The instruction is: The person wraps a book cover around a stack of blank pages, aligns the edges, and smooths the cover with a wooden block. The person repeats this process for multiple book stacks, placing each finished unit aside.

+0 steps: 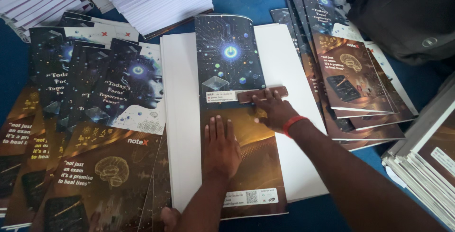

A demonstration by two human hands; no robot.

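While your left hand [221, 143] lies flat, gripping nothing, on the folded cover [235, 113] atop the white sheet stack [182, 118] and your right hand [273, 110] presses the brown wooden block [262, 94], uneven pressure could skew the crease

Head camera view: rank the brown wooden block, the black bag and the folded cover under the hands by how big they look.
1. Folded cover, the largest.
2. Black bag, though the frame edge cuts it off, so this rank is unsure.
3. Brown wooden block, plainly the smallest, under the right hand.
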